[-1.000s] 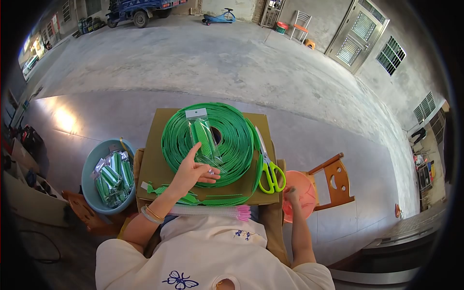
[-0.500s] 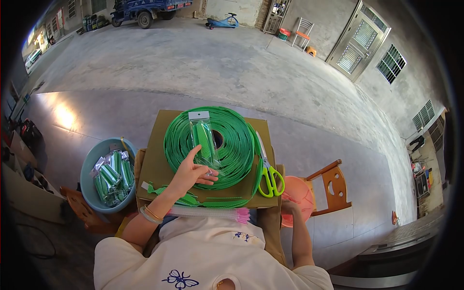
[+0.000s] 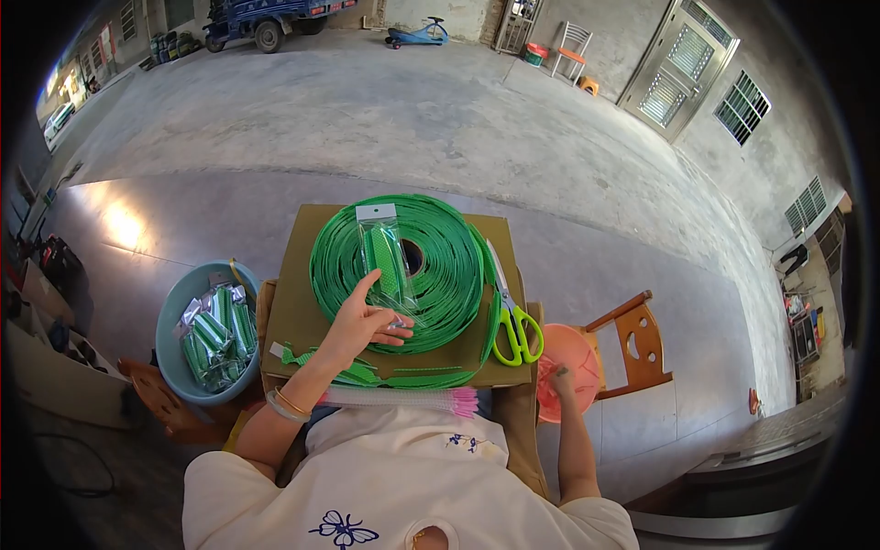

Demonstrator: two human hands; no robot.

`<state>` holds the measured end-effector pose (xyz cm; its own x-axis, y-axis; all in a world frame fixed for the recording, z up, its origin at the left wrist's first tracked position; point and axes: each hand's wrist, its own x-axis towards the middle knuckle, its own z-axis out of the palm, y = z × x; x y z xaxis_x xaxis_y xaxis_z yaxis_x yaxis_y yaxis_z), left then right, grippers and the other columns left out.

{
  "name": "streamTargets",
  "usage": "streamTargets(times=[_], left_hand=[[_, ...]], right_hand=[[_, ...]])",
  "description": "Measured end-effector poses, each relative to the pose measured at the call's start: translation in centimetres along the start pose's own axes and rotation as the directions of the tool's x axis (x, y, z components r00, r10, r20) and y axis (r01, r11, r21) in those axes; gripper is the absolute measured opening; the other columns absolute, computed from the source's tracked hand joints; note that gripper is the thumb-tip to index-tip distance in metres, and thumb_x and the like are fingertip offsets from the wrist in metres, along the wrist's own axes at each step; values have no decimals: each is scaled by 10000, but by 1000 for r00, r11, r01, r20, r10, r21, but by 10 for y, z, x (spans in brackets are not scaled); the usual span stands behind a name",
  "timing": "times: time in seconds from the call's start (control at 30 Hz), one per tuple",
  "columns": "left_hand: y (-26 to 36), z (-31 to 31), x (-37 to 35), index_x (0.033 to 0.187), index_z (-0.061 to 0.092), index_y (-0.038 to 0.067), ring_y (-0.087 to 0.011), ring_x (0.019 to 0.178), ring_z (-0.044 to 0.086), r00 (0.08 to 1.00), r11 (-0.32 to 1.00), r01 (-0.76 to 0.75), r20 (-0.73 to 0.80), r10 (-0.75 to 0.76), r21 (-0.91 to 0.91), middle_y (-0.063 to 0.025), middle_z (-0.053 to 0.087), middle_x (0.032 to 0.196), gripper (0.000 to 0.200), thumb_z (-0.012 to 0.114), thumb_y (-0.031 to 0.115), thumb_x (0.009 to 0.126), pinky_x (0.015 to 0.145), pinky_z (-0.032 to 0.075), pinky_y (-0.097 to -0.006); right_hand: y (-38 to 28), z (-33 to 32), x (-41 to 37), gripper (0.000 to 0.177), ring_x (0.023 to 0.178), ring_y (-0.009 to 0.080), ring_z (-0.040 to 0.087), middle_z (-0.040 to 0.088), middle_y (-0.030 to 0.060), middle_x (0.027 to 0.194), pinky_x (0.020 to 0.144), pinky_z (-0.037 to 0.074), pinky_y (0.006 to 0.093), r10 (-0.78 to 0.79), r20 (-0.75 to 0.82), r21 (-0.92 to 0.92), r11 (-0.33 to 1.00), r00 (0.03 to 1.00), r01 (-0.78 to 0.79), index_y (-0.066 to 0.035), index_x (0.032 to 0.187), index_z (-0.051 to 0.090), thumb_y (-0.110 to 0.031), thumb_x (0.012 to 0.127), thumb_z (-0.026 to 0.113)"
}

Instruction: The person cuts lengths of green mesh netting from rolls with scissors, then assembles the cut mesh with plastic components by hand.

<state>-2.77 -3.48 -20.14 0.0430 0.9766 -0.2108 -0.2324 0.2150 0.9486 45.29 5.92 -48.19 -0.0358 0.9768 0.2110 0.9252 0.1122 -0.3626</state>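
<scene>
My left hand (image 3: 365, 323) lies over the lower end of a clear plastic packet (image 3: 385, 252), fingers against the film. The packet has a white header and folded green strip inside, and rests on a big coil of green mesh strip (image 3: 449, 284). Over the pink-orange basin (image 3: 587, 344), my right hand (image 3: 561, 380) has its fingers curled; whatever they hold is too small to make out. Scissors with lime handles (image 3: 516, 335) lie right of the coil. Cut green pieces (image 3: 359, 374) are near the front edge of the brown cardboard surface (image 3: 307, 243).
At left, a blue tub (image 3: 170, 367) contains several filled packets. Clear tubes with pink ends (image 3: 463, 401) lie by my lap. Wooden chairs (image 3: 642, 344) flank the cardboard surface. Farther off stand a blue truck (image 3: 275, 14) and a ride-on toy (image 3: 417, 35).
My right hand has moved from the basin's near left edge further up into the basin. The left hand and packet hold nearly the same place; the view has shifted slightly.
</scene>
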Motion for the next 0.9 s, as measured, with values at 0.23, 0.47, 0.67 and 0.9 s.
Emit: streamTargets(times=[0.23,0.47,0.67,0.9], left_hand=[[-5,1,3,1406,78,72,-298,817,645,1000,1000,-3,-26,3,8,-224,615,924,630,432,43,885,680,546,-348],[-9,2,6,1405,109,77,-281,809,649,999,1000,6,-40,-6,0,-220,620,922,616,448,56,891,673,548,-338],[-10,2,6,1406,103,82,-281,808,650,999,1000,7,-38,-7,1,-219,621,923,624,450,52,889,673,548,-339],[-10,0,5,1406,100,82,-282,807,649,1000,1000,10,-30,-10,-1,-222,619,921,624,444,47,887,679,547,-341]], right_hand=[[1,-2,-18,158,734,406,557,578,222,727,660,438,469,-21,-139,-8,1000,990,20,11,819,578,-41,696,494],[-14,4,-42,315,910,393,535,566,226,967,746,437,481,80,231,-170,985,970,-41,9,997,554,-37,692,491],[-31,15,-33,337,947,380,541,548,234,1047,794,447,463,-120,-93,-135,985,988,107,-17,1031,541,-42,700,485],[-26,-3,-14,431,838,404,556,580,249,912,722,450,483,-6,100,-22,1000,995,8,53,1107,513,-22,685,464]])
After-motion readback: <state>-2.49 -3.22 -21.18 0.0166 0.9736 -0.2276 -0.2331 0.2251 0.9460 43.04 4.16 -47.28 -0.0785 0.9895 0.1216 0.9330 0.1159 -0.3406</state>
